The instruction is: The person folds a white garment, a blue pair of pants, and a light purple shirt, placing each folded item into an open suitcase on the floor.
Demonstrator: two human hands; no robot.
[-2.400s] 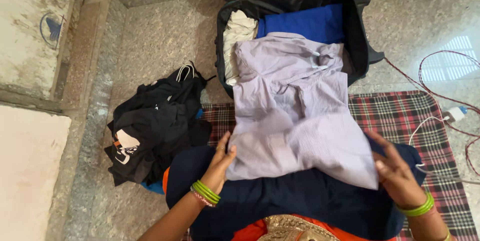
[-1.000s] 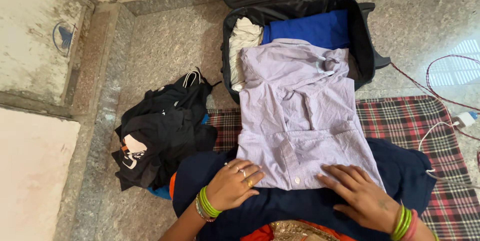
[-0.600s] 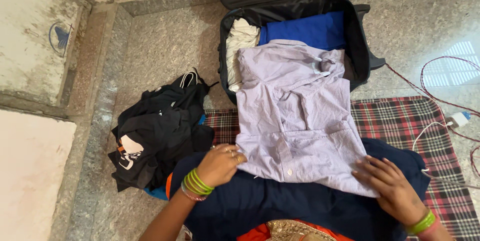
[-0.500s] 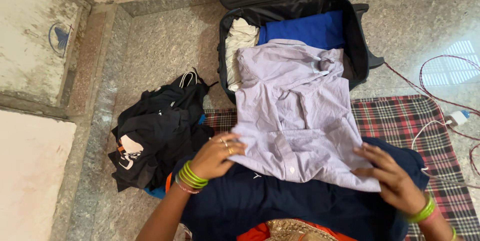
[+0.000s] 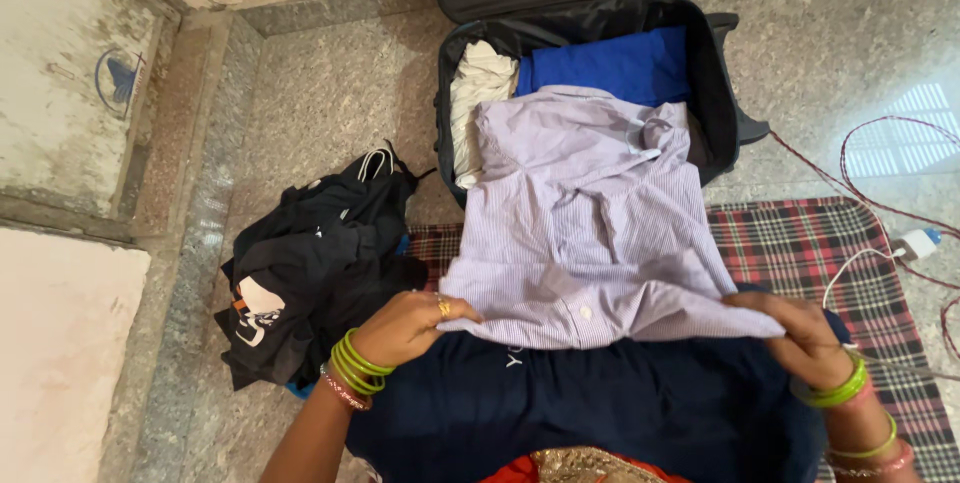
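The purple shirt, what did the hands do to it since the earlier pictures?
A second ago both hands lay flat on the purple shirt, pressing its near edge. Now the left hand and right hand each pinch a near corner and have lifted that edge up off the dark blue cloth. The suitcase, black clothes pile and checked mat stayed as they were.

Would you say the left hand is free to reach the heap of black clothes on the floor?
Probably not yet: the left hand grips the lilac striped shirt, though the black heap lies unobstructed beside it.
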